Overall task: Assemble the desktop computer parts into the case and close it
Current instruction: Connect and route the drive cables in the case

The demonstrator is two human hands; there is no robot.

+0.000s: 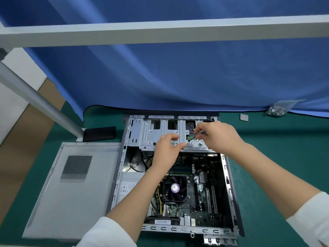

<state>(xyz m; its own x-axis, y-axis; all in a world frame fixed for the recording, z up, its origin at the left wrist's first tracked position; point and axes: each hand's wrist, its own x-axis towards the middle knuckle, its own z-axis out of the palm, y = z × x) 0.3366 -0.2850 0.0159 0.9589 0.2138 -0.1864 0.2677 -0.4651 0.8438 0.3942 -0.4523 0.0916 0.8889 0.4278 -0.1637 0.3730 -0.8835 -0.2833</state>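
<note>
While the case (pixel 170 175) lies open on the green mat (pixel 276 157), board and fan (pixel 175 188) already in, the right hand (pixel 220 136) pinches a screwdriver (pixel 196 135) at the drive cage (pixel 165 132). The left hand (pixel 165 150) hovers beside it, fingers loosely spread, holding nothing. The side panel (pixel 71 189) waits alongside, so closing remains.

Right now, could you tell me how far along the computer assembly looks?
Done: the motherboard with its CPU fan and the power supply sit inside the open case. In hand: the right hand holds a screwdriver tip-down at the drive cage, while the left hand hovers beside it. Left: the side panel lies on the mat, so the case is not closed.
</note>
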